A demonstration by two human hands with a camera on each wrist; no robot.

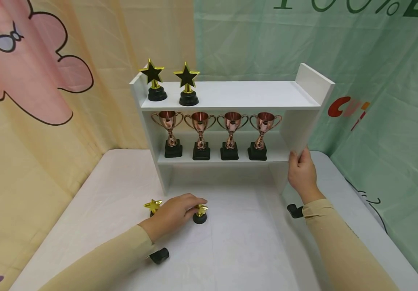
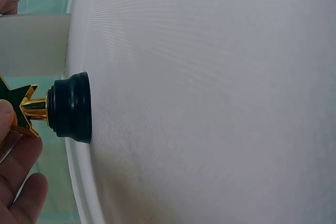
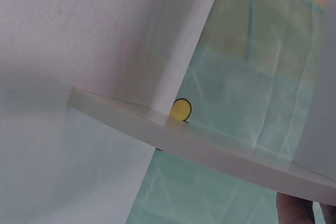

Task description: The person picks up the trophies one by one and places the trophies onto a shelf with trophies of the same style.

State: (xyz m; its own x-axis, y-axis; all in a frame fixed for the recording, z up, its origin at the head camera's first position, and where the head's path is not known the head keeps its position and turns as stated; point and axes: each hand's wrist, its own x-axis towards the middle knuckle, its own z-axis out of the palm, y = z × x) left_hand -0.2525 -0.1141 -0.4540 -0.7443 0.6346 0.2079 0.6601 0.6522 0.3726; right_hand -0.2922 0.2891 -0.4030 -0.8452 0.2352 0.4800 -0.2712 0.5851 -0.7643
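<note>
Look, we have the left hand (image 1: 174,214) in front of the white shelf (image 1: 238,93), finger and thumb pinching a star trophy (image 1: 200,215), shiny gold, upright, on a stepped round black base, while our right hand (image 1: 302,173) grips the shelf's right side panel
</note>
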